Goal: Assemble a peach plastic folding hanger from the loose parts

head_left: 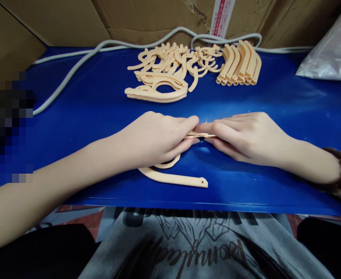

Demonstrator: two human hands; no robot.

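My left hand (166,137) and my right hand (243,135) meet above the blue table, fingertips nearly touching. Both pinch a thin beige plastic piece (198,135), whose ends are hidden by the fingers. Below my left hand lies a curved beige arm (176,179) with a small hole near its right end. A smaller curved part (168,163) shows between that arm and my left hand, which covers the rest of it.
Behind my hands are stacked beige pieces (158,95), a loose pile of hooks and curved parts (173,58), and a row of curved arms (238,64). A grey cable (83,62) crosses the back of the blue table (85,112). A clear plastic bag (327,54) sits at the right.
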